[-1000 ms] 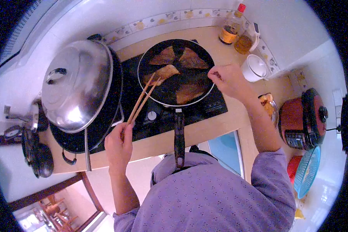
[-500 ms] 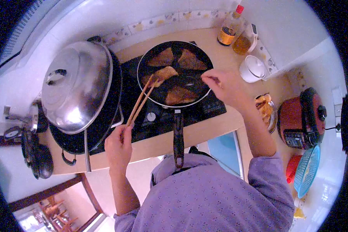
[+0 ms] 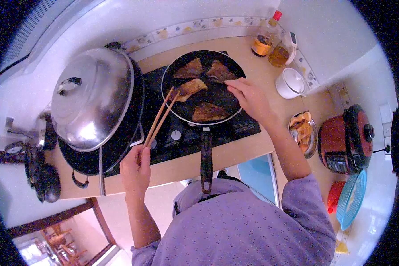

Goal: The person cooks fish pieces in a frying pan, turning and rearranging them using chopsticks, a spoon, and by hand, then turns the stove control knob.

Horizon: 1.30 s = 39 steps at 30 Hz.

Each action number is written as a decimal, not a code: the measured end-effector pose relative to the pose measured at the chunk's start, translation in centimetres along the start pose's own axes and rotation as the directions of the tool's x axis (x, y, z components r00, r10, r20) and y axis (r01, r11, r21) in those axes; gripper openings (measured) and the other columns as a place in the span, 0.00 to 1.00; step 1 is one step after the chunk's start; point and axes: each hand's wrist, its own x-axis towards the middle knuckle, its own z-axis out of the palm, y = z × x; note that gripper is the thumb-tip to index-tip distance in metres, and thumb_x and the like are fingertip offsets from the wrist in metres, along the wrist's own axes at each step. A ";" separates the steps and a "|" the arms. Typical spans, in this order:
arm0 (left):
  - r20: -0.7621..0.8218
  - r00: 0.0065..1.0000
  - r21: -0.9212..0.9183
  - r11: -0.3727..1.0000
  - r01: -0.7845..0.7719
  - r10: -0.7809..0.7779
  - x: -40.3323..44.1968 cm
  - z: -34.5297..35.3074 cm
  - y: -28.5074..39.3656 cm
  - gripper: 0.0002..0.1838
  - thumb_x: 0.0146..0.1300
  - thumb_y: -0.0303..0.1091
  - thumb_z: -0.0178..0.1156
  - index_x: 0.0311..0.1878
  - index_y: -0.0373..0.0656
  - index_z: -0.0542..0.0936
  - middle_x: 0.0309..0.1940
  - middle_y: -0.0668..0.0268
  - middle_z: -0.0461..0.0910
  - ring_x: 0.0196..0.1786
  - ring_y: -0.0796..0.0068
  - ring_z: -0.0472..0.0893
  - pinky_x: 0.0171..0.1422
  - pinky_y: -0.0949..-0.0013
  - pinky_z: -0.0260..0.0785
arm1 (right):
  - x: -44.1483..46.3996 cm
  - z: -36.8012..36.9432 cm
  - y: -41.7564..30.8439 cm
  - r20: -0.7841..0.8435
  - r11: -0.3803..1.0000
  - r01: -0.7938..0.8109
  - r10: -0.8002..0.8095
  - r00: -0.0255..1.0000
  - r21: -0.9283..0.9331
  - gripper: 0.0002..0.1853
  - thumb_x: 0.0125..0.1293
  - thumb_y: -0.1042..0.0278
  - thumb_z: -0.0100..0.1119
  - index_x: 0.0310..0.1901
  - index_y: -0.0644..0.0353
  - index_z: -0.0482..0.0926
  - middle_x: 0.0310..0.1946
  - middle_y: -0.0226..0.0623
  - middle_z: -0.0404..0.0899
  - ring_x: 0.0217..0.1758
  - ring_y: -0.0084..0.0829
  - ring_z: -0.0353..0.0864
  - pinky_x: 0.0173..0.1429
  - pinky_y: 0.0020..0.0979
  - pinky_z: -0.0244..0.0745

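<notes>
A black frying pan [image 3: 230, 99] on the stove holds several browned flat pieces of food, perhaps fish. My left hand [image 3: 135, 167] is closed around wooden chopsticks [image 3: 159, 119], their tips slightly apart at the left end of a paler, golden piece [image 3: 191, 89]. Over the pan's right rim reaches my right hand [image 3: 250, 97]. Its thumb and fingertips come together at the lower corner of the upper right piece [image 3: 219, 71]; the contact is small and partly hidden. Two more pieces lie at the upper left [image 3: 189, 69] and the bottom [image 3: 209, 112].
Left of the pan stands a wok [image 3: 82, 162] under a large domed metal lid [image 3: 93, 102]. Bottles [image 3: 262, 42], a white lidded pot [image 3: 291, 83], a metal dish of fried pieces [image 3: 304, 133] and a red cooker [image 3: 343, 139] line the right. The pan handle [image 3: 206, 164] points toward my body.
My right hand has moved slightly left, its fingertips now at the upper right piece. The chopsticks remain at the golden piece. The view has shifted a little.
</notes>
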 end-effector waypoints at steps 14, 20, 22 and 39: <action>-0.030 0.999 0.016 1.000 0.023 -0.022 -0.8 -0.4 -0.2 0.10 0.65 0.35 0.57 0.37 0.37 0.80 0.19 0.59 0.76 0.20 0.72 0.72 0.26 0.69 0.62 | 2.7 2.7 -0.2 0.026 0.985 0.171 -0.171 0.985 -0.007 0.09 0.60 0.67 0.60 0.42 0.56 0.82 0.36 0.38 0.82 0.37 0.38 0.82 0.40 0.34 0.77; 0.001 1.000 0.042 0.999 0.016 -0.016 -0.8 -0.6 -0.3 0.10 0.65 0.34 0.57 0.37 0.36 0.80 0.19 0.59 0.76 0.19 0.72 0.72 0.26 0.69 0.62 | 3.5 5.2 0.8 0.027 0.981 0.191 -0.191 0.981 0.019 0.10 0.62 0.64 0.58 0.42 0.55 0.82 0.36 0.37 0.82 0.37 0.38 0.82 0.40 0.34 0.77; -0.006 1.000 0.027 1.000 -0.012 0.012 -0.8 -0.5 -0.5 0.10 0.65 0.34 0.57 0.38 0.36 0.80 0.19 0.59 0.76 0.19 0.73 0.72 0.25 0.69 0.62 | 3.7 5.3 0.8 0.019 0.979 0.205 -0.205 0.979 -0.004 0.10 0.62 0.63 0.57 0.41 0.55 0.83 0.35 0.37 0.82 0.37 0.39 0.82 0.40 0.34 0.77; -0.005 1.000 0.016 1.000 0.001 -0.001 -0.8 -0.9 -0.7 0.10 0.64 0.33 0.57 0.36 0.35 0.79 0.18 0.61 0.74 0.19 0.73 0.71 0.25 0.69 0.61 | 2.8 1.7 0.7 -0.059 0.996 0.077 -0.075 0.995 0.039 0.10 0.63 0.66 0.57 0.44 0.58 0.81 0.36 0.40 0.81 0.37 0.41 0.81 0.41 0.32 0.76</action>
